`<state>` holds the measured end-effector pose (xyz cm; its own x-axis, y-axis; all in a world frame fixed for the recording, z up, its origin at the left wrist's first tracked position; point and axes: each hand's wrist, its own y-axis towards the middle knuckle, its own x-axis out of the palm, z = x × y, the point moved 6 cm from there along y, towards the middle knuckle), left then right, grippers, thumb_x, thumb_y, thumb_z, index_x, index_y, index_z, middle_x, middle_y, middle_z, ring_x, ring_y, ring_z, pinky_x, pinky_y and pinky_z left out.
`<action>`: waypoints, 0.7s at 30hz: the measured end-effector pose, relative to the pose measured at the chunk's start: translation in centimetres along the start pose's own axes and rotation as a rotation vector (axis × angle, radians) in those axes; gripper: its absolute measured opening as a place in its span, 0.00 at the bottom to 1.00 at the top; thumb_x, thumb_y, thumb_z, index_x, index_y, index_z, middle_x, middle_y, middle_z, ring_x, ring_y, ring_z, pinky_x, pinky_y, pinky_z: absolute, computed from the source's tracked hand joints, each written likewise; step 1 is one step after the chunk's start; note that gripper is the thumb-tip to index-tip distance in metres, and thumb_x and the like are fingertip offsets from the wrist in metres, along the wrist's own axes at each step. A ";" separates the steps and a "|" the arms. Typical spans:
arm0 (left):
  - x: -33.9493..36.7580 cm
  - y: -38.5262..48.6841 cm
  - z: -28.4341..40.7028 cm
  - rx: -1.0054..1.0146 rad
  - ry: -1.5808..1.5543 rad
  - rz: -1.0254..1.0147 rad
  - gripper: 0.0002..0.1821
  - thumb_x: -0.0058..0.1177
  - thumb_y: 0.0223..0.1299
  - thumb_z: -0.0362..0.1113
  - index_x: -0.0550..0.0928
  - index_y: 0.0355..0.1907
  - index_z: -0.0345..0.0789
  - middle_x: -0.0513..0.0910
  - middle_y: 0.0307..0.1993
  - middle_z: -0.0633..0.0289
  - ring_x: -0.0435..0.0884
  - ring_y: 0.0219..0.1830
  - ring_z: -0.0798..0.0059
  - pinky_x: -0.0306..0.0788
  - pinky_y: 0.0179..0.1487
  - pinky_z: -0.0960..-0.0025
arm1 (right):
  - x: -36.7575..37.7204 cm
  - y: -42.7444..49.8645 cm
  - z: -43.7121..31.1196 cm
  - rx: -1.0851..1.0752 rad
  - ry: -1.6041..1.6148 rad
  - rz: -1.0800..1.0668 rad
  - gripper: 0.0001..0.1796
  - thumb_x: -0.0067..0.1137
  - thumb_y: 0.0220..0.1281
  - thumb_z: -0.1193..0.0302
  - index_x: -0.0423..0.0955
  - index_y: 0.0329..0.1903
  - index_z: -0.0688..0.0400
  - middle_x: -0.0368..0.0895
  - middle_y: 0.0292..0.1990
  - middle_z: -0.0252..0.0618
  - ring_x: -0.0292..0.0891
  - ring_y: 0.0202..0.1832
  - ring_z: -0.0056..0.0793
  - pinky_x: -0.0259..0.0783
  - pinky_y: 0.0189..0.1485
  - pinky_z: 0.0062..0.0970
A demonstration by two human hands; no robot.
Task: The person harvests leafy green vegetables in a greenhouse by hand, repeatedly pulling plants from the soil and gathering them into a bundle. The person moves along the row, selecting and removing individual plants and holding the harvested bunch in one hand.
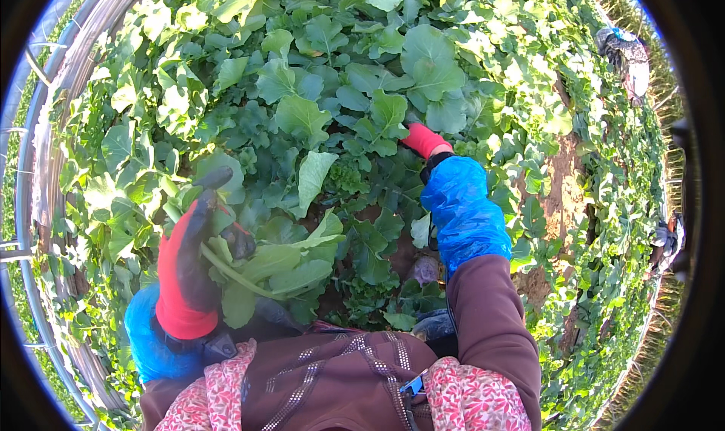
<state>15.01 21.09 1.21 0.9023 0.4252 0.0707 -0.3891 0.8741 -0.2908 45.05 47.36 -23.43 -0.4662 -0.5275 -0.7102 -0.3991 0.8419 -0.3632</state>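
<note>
My left hand [198, 255], in a red glove with a dark coated palm, holds a loose bunch of leafy greens [283, 266] by the stalks at the lower left. Its thumb or a finger sticks up above the leaves. My right hand [425, 139], in a red glove with a blue plastic sleeve cover [467, 204] above the wrist, reaches down into standing leafy plants [391, 113] ahead. Leaves hide its fingers, so what they touch cannot be seen. Small curly-leaved plants [345, 176] grow low between the hands.
Dense broad-leaved plants surround me. Bare brown soil [566, 187] shows on the right. A curved pipe frame [28, 147] with plastic sheeting runs along the left. Two people [628, 62], one lower down [668, 241], are at the far right edge. A purplish object [425, 269] lies near my feet.
</note>
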 end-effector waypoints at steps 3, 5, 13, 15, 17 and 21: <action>-0.4 1.1 -0.4 0.028 0.154 0.043 0.27 0.41 0.67 0.48 0.68 0.61 0.32 0.64 0.17 0.71 0.67 0.20 0.81 0.62 0.28 0.76 | 3.2 -1.2 -2.0 0.089 -0.173 -0.035 0.23 0.54 0.56 0.55 0.74 0.52 0.53 0.80 0.46 0.46 0.77 0.47 0.41 0.71 0.48 0.37; -0.2 1.5 -0.6 0.065 0.127 -0.012 0.26 0.41 0.67 0.48 0.68 0.60 0.32 0.65 0.17 0.70 0.66 0.19 0.80 0.62 0.28 0.76 | 5.1 -3.9 -2.0 0.296 -0.614 -0.147 0.25 0.57 0.53 0.55 0.74 0.54 0.50 0.80 0.46 0.45 0.77 0.48 0.42 0.72 0.48 0.38; -0.7 2.4 -1.2 -0.043 0.060 -0.040 0.27 0.40 0.68 0.47 0.66 0.61 0.29 0.66 0.17 0.69 0.68 0.19 0.78 0.65 0.28 0.74 | 7.8 -1.5 1.8 0.336 -0.636 -0.147 0.26 0.59 0.52 0.55 0.74 0.54 0.49 0.80 0.45 0.45 0.78 0.45 0.43 0.73 0.45 0.37; -0.8 2.3 -1.2 -0.062 0.017 -0.047 0.27 0.39 0.68 0.47 0.65 0.62 0.28 0.66 0.18 0.69 0.68 0.19 0.78 0.66 0.29 0.74 | 8.5 -0.6 3.5 0.332 -0.597 -0.133 0.25 0.59 0.52 0.55 0.74 0.54 0.49 0.81 0.44 0.45 0.78 0.45 0.43 0.73 0.45 0.37; -0.9 2.1 -1.2 -0.085 -0.003 -0.039 0.27 0.39 0.68 0.46 0.65 0.62 0.28 0.66 0.18 0.69 0.68 0.19 0.78 0.66 0.29 0.73 | 9.5 0.0 4.4 0.314 -0.559 -0.118 0.25 0.59 0.52 0.55 0.75 0.53 0.49 0.81 0.44 0.45 0.78 0.44 0.43 0.73 0.44 0.37; -1.2 1.7 -1.3 -0.106 -0.006 -0.046 0.27 0.38 0.69 0.45 0.64 0.62 0.27 0.67 0.18 0.68 0.69 0.19 0.77 0.66 0.29 0.72 | 11.5 1.0 4.6 0.286 -0.503 -0.090 0.25 0.59 0.52 0.56 0.75 0.53 0.49 0.81 0.43 0.45 0.78 0.43 0.43 0.74 0.44 0.37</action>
<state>13.53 21.82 -0.62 0.9175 0.3869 0.0925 -0.3250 0.8631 -0.3866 42.89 42.63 -34.73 0.0193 -0.5382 -0.8426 -0.1582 0.8305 -0.5341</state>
